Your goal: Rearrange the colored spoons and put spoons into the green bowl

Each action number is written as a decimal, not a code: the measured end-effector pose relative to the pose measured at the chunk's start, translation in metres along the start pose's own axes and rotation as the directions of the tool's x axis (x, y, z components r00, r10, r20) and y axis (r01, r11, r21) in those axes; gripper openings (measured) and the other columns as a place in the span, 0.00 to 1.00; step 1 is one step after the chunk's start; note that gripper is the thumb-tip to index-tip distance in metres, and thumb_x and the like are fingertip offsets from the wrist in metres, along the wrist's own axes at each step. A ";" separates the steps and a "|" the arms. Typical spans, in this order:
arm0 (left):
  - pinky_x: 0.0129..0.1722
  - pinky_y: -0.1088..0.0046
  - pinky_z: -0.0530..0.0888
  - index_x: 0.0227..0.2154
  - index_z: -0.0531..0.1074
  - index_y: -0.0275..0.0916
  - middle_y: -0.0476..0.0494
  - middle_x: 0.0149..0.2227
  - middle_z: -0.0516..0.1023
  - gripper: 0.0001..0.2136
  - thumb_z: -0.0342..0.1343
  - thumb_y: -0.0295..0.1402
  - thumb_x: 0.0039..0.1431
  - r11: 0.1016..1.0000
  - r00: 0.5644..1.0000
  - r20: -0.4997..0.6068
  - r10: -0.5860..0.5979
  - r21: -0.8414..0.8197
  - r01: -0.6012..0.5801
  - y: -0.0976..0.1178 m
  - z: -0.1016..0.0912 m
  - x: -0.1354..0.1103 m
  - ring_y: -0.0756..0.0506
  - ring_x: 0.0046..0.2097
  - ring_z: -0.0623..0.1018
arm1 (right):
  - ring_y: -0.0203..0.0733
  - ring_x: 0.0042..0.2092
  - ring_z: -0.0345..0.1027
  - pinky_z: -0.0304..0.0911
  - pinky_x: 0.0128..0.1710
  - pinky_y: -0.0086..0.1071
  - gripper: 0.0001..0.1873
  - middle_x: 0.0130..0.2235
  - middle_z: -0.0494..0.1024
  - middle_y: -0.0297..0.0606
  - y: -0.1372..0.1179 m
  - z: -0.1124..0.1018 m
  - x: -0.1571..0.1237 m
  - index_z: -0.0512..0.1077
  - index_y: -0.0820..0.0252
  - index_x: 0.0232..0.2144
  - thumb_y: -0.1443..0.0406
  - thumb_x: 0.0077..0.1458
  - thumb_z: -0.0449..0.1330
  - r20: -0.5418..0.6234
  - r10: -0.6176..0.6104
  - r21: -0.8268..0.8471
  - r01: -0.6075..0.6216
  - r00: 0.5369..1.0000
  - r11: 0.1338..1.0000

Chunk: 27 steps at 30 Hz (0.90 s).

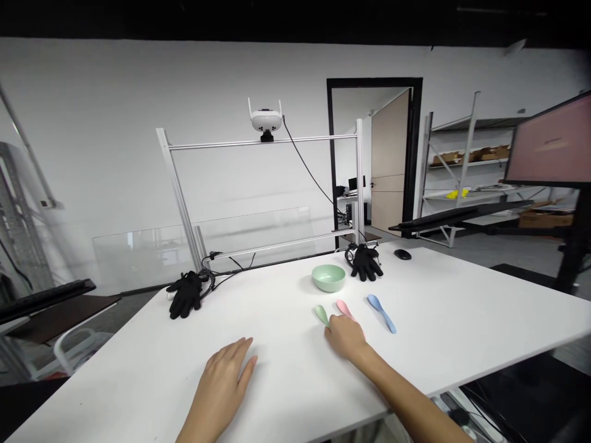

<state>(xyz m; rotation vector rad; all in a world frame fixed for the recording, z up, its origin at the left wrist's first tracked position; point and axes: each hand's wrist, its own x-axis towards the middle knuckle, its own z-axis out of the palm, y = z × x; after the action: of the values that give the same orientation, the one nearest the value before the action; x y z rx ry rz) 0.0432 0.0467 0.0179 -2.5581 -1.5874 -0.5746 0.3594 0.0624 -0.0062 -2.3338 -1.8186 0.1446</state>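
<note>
My right hand [347, 337] reaches over the table, its fingers curled down and closed around the handle of a light green spoon [322, 314]. That spoon's bowl end sticks out past the fingers; the fingertips are hidden. Partly under the same hand lies a pink spoon [344, 308]. A blue spoon [381, 313] lies apart to the right, fully visible. Behind the spoons stands a green bowl [329, 279] with nothing seen inside. My left hand [225, 379] is at the near left of the table, fingers stretched out and thumb apart, holding nothing.
The white table [277, 381] carries a black glove [185, 295] with cables at the far left, another black glove [365, 263] beside the bowl, and a black mouse [402, 254]. A metal frame [263, 143] with a white device rises at the back edge. A monitor [551, 144] stands right.
</note>
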 end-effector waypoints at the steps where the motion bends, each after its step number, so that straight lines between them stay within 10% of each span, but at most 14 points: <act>1: 0.60 0.52 0.72 0.61 0.73 0.42 0.41 0.61 0.77 0.24 0.41 0.44 0.71 1.000 1.000 0.006 -0.003 0.004 0.003 0.001 0.000 0.000 0.35 0.62 0.75 | 0.53 0.51 0.75 0.66 0.48 0.41 0.21 0.48 0.81 0.55 0.001 0.000 0.000 0.78 0.67 0.47 0.63 0.65 0.49 -0.004 -0.002 -0.001 0.002 1.000 1.000; 27: 0.61 0.54 0.71 0.62 0.72 0.41 0.40 0.62 0.76 0.24 0.41 0.44 0.72 0.999 1.000 0.024 0.002 0.040 -0.003 -0.001 0.004 0.001 0.37 0.62 0.74 | 0.55 0.53 0.74 0.65 0.50 0.42 0.22 0.50 0.80 0.54 0.003 0.006 0.001 0.77 0.67 0.48 0.59 0.64 0.51 0.023 -0.012 0.001 0.012 1.000 1.000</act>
<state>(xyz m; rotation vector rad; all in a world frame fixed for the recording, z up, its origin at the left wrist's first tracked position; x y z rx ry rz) 0.0435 0.0494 0.0139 -2.5473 -1.5858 -0.5093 0.3613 0.0633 -0.0125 -2.3297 -1.8427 0.1713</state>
